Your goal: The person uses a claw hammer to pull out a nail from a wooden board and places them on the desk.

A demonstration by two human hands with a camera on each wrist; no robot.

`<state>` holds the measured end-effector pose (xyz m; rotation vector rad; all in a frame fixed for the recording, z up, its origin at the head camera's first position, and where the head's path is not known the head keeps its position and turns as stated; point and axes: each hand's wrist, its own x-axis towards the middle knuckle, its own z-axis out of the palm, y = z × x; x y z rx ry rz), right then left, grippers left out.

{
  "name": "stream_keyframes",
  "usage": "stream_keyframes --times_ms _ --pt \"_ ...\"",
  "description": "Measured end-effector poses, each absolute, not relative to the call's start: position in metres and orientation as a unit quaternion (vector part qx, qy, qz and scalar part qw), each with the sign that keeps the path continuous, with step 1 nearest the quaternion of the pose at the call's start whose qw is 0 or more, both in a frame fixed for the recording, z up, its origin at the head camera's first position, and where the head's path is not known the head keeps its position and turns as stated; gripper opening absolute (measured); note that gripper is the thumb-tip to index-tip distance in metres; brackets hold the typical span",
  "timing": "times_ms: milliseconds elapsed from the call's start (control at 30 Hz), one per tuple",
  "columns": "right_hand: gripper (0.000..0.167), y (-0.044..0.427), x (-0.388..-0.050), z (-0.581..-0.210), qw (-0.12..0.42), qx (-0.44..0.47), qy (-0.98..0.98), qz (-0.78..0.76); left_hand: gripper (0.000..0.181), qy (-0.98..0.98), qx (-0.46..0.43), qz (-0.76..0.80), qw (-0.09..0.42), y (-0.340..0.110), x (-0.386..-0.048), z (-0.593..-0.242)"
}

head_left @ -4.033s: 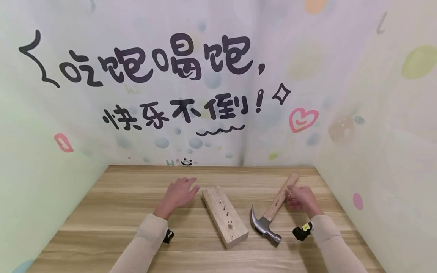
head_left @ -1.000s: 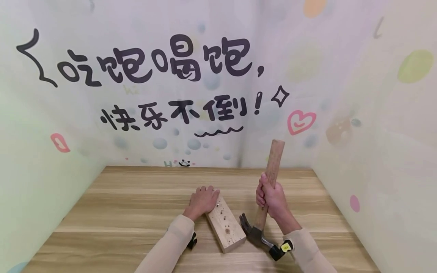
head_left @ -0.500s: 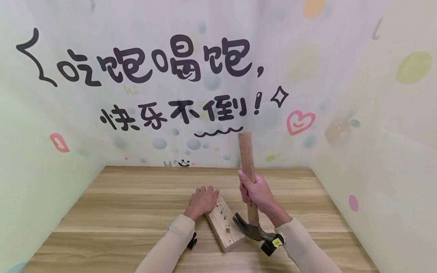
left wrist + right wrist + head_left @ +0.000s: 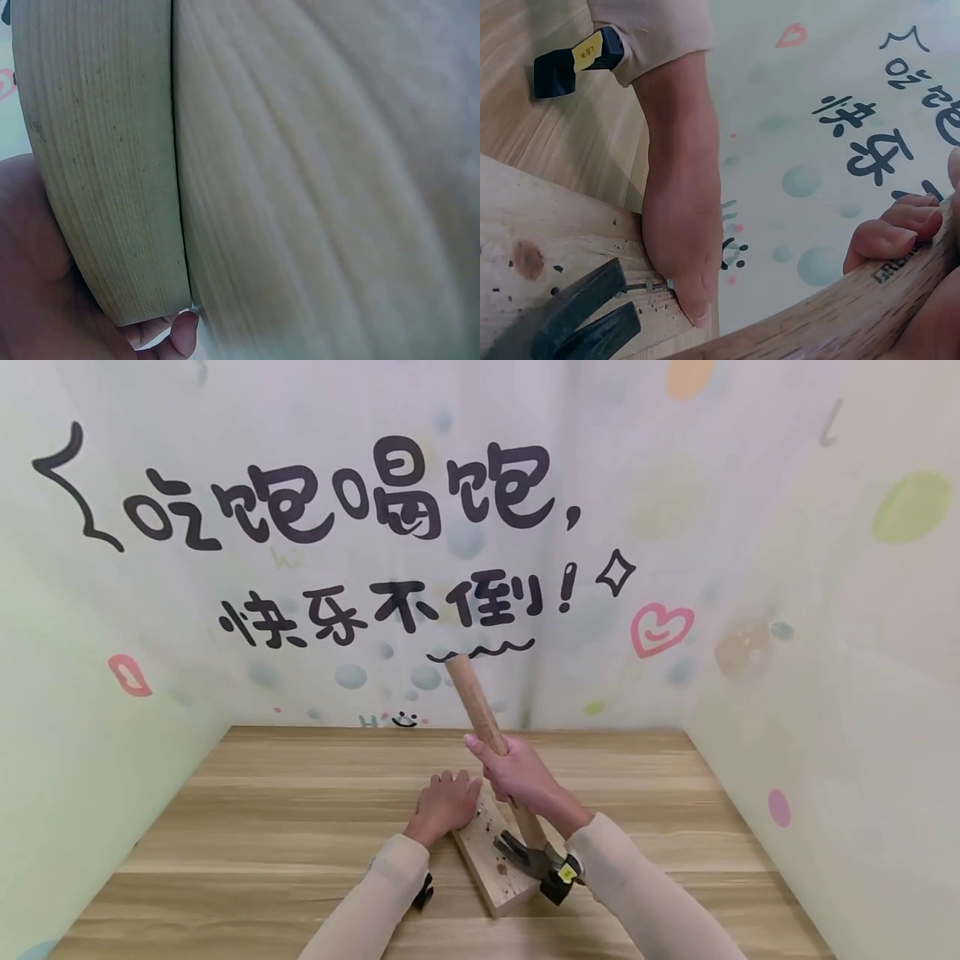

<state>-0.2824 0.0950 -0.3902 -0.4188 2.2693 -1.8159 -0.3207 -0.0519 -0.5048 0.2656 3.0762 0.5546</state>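
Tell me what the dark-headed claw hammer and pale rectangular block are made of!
The dark forked hammer head looks metallic: smooth, dull grey. Its long tan handle seems bare wood: grain shows. The pale rectangular block seems unpainted wood, also grained.

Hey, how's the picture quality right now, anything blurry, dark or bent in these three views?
Head: bright, even light, wall lettering crisp; left wrist: tabletop badly blurred, wooden block clearer but its outer edge bowed, left hand in shade; right wrist: dimmer, with a soft shadow on the tabletop beside the left forearm, hammer claw dark.
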Motion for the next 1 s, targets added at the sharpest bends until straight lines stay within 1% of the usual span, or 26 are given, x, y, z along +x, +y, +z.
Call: stream_keyframes --times_ms 200,467,600,833,1000 --pt "0.050 0.078 -0.287 -0.393 0.092 -0.141 0.804 -0.570 0.043 0.983 0.093 0.156 -0.009 -0.051 -0.322 -0.507" --pt "0.049 0.064 -0.292 -0.395 0.105 -0.148 0.802 -0.569 0.036 0.985 0.094 0.145 -0.006 -0.051 -0.320 -0.503" --pt "0.051 0.062 -0.291 -0.394 0.087 -0.146 0.805 -0.569 0.032 0.984 0.103 0.142 -0.004 -0.052 -0.320 -0.501" --pt "0.049 0.060 -0.286 -0.394 0.060 -0.139 0.796 -0.586 0.034 0.984 0.098 0.147 0.007 -0.054 -0.322 -0.503" --pt "0.049 0.062 -0.285 -0.396 0.042 -0.150 0.798 -0.582 0.033 0.984 0.098 0.150 0.004 -0.053 -0.322 -0.503"
